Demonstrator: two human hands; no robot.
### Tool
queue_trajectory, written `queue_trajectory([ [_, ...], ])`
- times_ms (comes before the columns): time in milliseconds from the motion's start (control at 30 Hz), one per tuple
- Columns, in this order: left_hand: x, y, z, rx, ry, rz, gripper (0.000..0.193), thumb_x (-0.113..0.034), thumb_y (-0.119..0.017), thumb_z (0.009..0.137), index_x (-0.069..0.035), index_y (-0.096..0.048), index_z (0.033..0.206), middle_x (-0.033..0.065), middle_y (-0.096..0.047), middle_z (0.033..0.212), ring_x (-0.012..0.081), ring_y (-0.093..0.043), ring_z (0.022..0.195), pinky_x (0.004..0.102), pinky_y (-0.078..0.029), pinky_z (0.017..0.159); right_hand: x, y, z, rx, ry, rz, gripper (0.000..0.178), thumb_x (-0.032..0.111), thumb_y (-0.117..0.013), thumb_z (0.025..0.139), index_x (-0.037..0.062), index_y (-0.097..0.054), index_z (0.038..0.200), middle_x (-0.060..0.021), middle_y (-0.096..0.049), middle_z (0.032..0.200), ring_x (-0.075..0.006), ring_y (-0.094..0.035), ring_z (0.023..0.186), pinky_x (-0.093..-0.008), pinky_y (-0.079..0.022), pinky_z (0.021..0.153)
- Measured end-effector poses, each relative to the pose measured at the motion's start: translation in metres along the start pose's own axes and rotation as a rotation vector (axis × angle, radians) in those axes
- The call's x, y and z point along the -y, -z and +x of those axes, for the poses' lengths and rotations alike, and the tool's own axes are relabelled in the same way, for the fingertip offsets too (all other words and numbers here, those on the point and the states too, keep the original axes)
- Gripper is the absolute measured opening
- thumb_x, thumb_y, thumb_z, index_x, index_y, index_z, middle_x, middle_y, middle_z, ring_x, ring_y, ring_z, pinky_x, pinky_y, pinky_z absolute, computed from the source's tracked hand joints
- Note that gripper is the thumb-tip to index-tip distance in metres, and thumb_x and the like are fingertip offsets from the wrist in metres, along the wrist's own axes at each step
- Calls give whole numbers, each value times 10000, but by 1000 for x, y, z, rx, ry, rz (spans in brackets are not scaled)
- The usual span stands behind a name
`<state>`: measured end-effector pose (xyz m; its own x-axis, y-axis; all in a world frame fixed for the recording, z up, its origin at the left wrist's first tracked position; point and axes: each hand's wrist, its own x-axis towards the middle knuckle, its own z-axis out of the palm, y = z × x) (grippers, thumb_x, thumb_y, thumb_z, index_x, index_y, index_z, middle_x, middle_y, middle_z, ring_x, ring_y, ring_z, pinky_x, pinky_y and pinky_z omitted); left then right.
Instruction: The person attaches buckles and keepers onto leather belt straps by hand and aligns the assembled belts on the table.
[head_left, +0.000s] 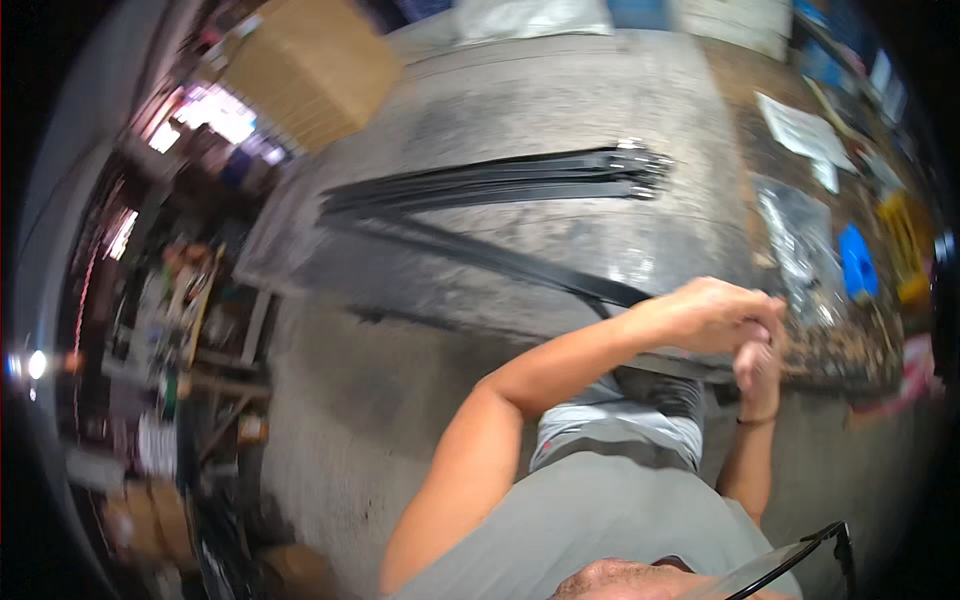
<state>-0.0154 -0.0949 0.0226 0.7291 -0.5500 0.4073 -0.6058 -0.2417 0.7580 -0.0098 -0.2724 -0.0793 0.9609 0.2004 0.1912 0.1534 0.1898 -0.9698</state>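
A bundle of black belts point(480, 182) with shiny metal buckles point(638, 170) lies across the grey table. From its left end more black straps point(500, 262) slant back toward me and pass out of sight behind my left wrist. My left hand point(712, 314) is over the table's near edge, its fingers curled closed against my right hand point(756, 362). That hand is closed too, with a thin band at its wrist. The two hands touch, and both are blurred by motion. Whatever is between their fingers is hidden.
A large cardboard box point(310, 70) stands at the far left of the table. On the right lie a clear plastic bag point(800, 245), a blue object point(857, 262), a yellow object point(903, 240) and white paper point(803, 130). Cluttered shelving point(170, 320) stands farther left.
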Motion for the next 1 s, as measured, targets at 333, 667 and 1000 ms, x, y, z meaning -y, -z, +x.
queue_trajectory([
  [333, 14, -1, -9, -147, 78, 165, 174, -90, -608, 844, -13, -570, 995, 132, -611, 732, 245, -621, 643, 328, -479, 596, 61, -29, 15, -116, 107, 75, 244, 257, -579, 920, 42, -591, 804, 10, -538, 650, -59, -492, 568, -222, -403, 513],
  [667, 18, -10, -6, -252, 103, 256, 104, -120, -621, 828, -17, -609, 828, 130, -566, 662, 258, -570, 573, 327, -449, 541, 47, -33, 15, -182, 438, -182, 169, 175, -621, 890, 16, -612, 834, -14, -566, 680, -79, -515, 595, -234, -421, 548],
  [1000, 47, 1, -17, -218, 281, 194, 189, -194, -639, 852, -11, -600, 831, 101, -569, 611, 178, -543, 539, 302, -433, 526, 30, -20, 31, -412, 274, 85, 200, 208, -534, 942, 12, -570, 914, -44, -583, 673, -108, -578, 571, -271, -525, 542],
])
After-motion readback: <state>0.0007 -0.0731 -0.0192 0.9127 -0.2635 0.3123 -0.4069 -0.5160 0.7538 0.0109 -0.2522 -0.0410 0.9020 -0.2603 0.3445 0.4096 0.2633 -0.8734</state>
